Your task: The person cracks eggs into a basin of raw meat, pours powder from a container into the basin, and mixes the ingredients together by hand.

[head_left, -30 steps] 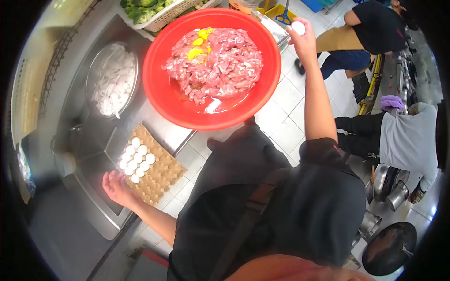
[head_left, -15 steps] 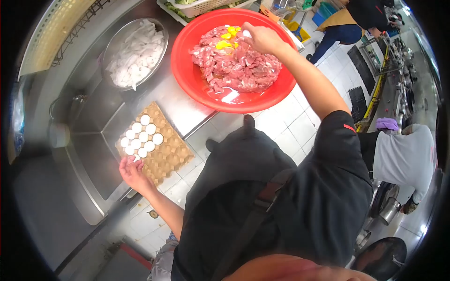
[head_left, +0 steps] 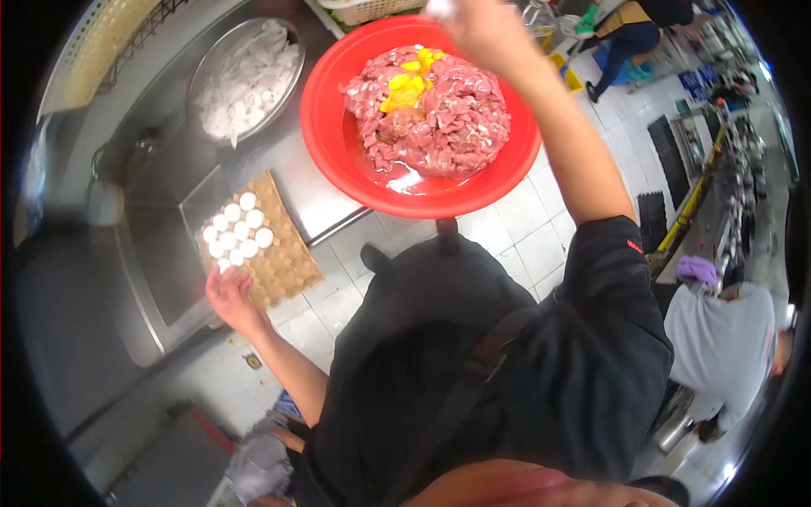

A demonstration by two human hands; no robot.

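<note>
My right hand point(head_left: 490, 32), smeared by motion, is above the far rim of a red basin point(head_left: 325, 160), its fingers closed on a white eggshell point(head_left: 440, 8). Pieces of raw meat point(head_left: 465, 114) fill the basin, with yellow yolks point(head_left: 404, 91) lying on top. My left hand point(head_left: 230, 296) is at the near left corner of a cardboard egg tray point(head_left: 287, 262), fingers apart and touching or just beside an egg. Several white eggs point(head_left: 241, 230) sit in the tray's left part; its right cups hold nothing.
A metal bowl of pale, whitish strips point(head_left: 245, 80) stands on the steel counter point(head_left: 308, 198) left of the basin. A pale basket point(head_left: 367, 8) is behind the basin. People are at the right point(head_left: 718, 338), upper right point(head_left: 629, 38) and bottom left point(head_left: 258, 465).
My right hand went from beside the basin to over the meat, then up toward the far rim. More yolk lies on the meat. My left hand moved to the tray's corner.
</note>
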